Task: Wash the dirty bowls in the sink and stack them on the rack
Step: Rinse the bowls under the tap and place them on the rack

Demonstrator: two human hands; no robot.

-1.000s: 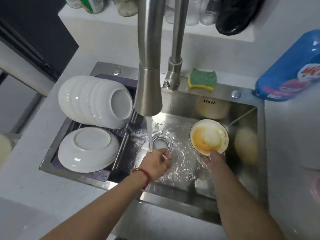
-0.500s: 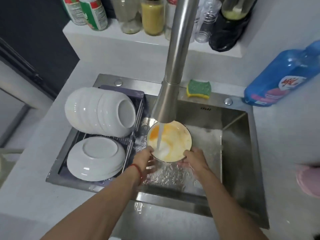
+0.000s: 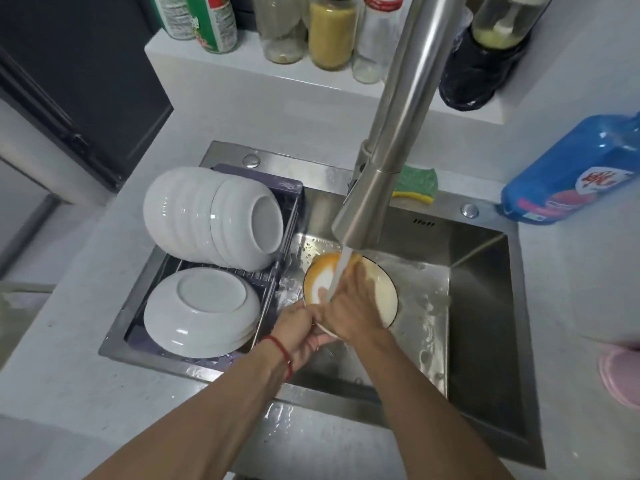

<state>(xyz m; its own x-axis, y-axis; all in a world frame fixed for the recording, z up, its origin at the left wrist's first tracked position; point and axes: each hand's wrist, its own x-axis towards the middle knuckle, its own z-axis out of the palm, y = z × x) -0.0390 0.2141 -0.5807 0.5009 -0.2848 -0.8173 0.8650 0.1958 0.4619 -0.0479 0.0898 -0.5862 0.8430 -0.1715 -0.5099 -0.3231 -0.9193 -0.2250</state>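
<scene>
A dirty bowl (image 3: 381, 289) with orange residue is held over the steel sink (image 3: 478, 306), under the water running from the faucet (image 3: 381, 174). My left hand (image 3: 301, 337) grips the bowl's near-left rim from below. My right hand (image 3: 349, 306) lies flat inside the bowl, fingers spread in the stream, covering part of its inside. On the dark rack (image 3: 287, 216) at the sink's left, a stack of clean white bowls (image 3: 207, 216) lies on its side, and another white bowl stack (image 3: 201, 310) sits upside down in front of it.
A green and yellow sponge (image 3: 417, 185) rests on the sink's back ledge. A blue detergent bottle (image 3: 568, 174) stands at the right on the counter. Jars and bottles (image 3: 332, 29) line the shelf behind the faucet. A pink object (image 3: 620, 375) shows at the right edge.
The dirty bowl moved from the sink's right side to under the stream. My left hand took its rim, and my right hand went from the rim into the bowl.
</scene>
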